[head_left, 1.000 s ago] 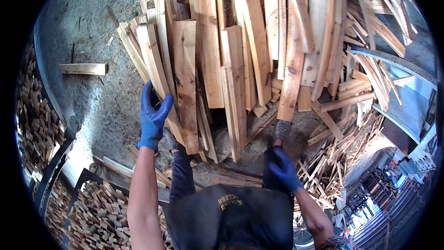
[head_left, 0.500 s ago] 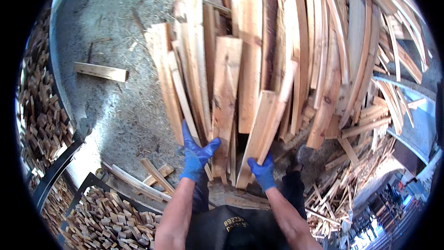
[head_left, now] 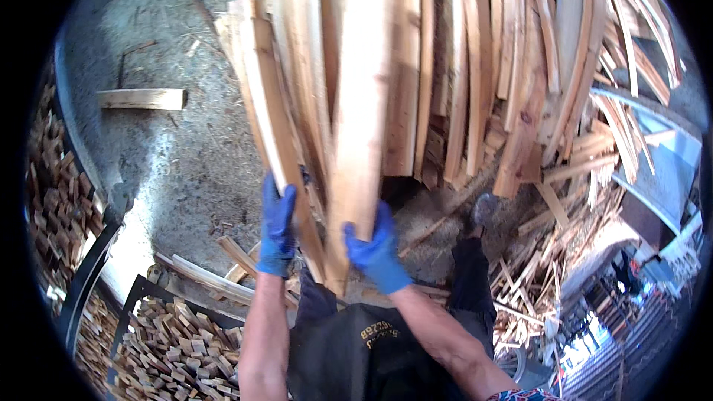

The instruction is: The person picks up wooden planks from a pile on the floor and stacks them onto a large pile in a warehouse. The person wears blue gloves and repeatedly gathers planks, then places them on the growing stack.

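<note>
Both my hands wear blue gloves and grip the near ends of a bundle of long pale wood planks [head_left: 356,119] lifted toward me. My left hand [head_left: 278,229] clasps the left side, against a thin slat [head_left: 261,96]. My right hand [head_left: 377,246] holds the lower end of the widest plank from the right. Behind the bundle lies a big heap of long slats [head_left: 520,67].
A short loose board [head_left: 142,98] lies on the sawdust-covered ground at the left. Dark metal-framed crates [head_left: 148,327] of small cut wood blocks stand at lower left. Scrap slats [head_left: 549,267] litter the ground at the right. My dark apron and legs fill the lower middle.
My hands came together from apart on the pile, took hold of several planks, and have raised the bundle closer to me.
</note>
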Available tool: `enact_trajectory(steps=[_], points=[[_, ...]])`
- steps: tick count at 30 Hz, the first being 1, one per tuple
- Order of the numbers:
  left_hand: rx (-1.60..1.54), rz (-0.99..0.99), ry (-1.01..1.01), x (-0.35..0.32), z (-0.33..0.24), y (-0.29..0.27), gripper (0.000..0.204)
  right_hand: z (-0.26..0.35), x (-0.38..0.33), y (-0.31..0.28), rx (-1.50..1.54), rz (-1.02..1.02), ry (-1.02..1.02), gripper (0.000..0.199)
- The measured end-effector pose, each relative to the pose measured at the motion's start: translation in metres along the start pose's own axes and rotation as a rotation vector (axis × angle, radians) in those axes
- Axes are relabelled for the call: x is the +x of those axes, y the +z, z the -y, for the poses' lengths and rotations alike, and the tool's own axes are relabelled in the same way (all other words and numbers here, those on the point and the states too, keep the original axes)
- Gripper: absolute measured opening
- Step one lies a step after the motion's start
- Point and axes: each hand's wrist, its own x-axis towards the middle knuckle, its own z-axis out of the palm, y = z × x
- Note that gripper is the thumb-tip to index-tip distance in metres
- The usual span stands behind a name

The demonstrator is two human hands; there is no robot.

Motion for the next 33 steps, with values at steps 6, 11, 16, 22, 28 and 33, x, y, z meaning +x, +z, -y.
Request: enact_trajectory(steps=[6,11,16,22,28,33], points=[[0.256,-0.052,0.174,0.021,-0.049,-0.014,0.077,0.048,0.016,0.076,-0.405,0.176,-0.120,0.075],[0.294,-0.288,0.113,0.043,-0.045,-0.009,0.089,0.048,-0.027,0.004,-0.121,0.349,-0.235,0.062],[0.236,-0.195,0.061,0.050,-0.027,-0.011,0.096,-0.056,0.001,-0.038,-0.468,0.272,0.109,0.056],[0.268,-0.126,0.062,0.053,-0.010,-0.022,0.096,-0.014,-0.004,-0.071,-0.496,0.640,0.162,0.045],[0.278,-0.151,0.012,0.051,-0.023,-0.014,0.091,0.069,0.003,-0.275,-0.504,0.756,0.247,0.039],[0.258,-0.155,0.002,0.050,-0.019,-0.022,0.091,-0.004,-0.035,-0.578,-0.062,-0.598,0.868,0.039]])
